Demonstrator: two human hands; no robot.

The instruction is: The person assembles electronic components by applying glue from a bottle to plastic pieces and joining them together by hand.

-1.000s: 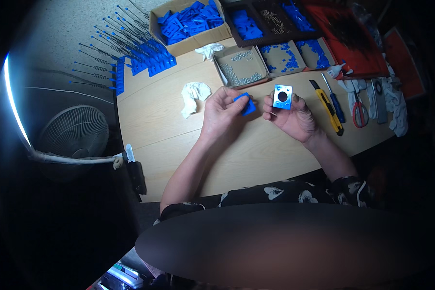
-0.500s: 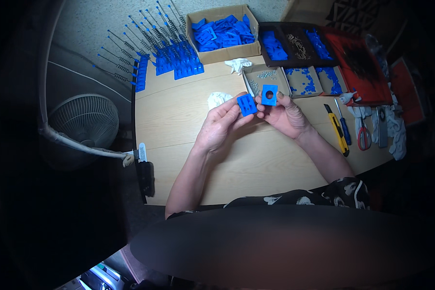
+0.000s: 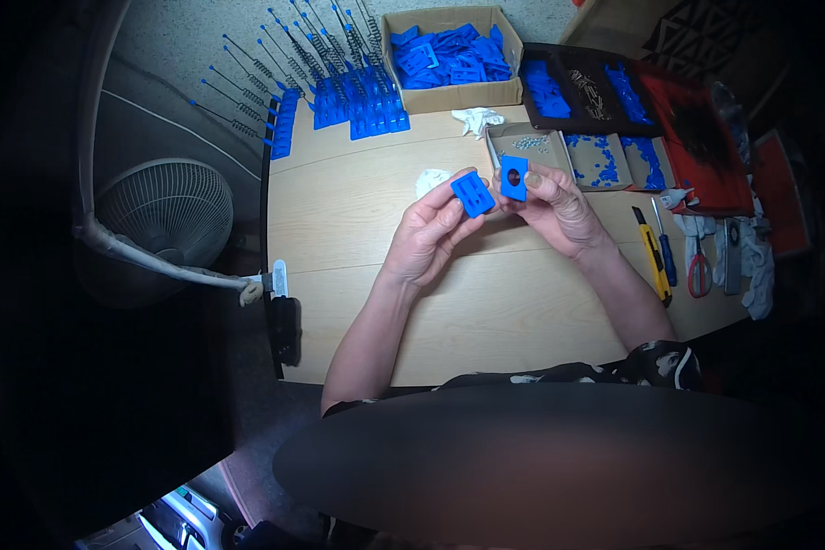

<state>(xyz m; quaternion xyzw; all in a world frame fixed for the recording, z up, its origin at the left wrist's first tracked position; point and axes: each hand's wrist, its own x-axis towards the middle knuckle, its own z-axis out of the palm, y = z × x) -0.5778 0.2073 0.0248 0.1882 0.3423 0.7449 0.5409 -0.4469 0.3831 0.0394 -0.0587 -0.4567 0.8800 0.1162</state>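
Note:
Over the middle of the wooden table (image 3: 357,330), my left hand (image 3: 423,238) pinches a blue plastic plate with slots (image 3: 472,194) between thumb and fingers. Just right of it, my right hand (image 3: 559,211) grips a blue plastic block with a round hole (image 3: 513,179), its thumb on the block's right side. The two pieces are held close together. Whether they touch is hard to tell, and the fingers behind them are partly hidden. A crumpled white cloth (image 3: 431,181) lies behind my left hand.
At the back stands a cardboard box of blue parts (image 3: 454,98); blue pieces with springs and rods (image 3: 379,124) line up left of it. Shallow trays (image 3: 605,186) hold small parts. A yellow utility knife (image 3: 652,257), blue screwdriver (image 3: 665,247) and red-handled scissors (image 3: 698,275) lie right. A fan (image 3: 170,211) stands left.
The whole view has shifted slightly, moving the table things to the right. The holed block in my right hand has turned and looks narrower. Both hands keep their hold.

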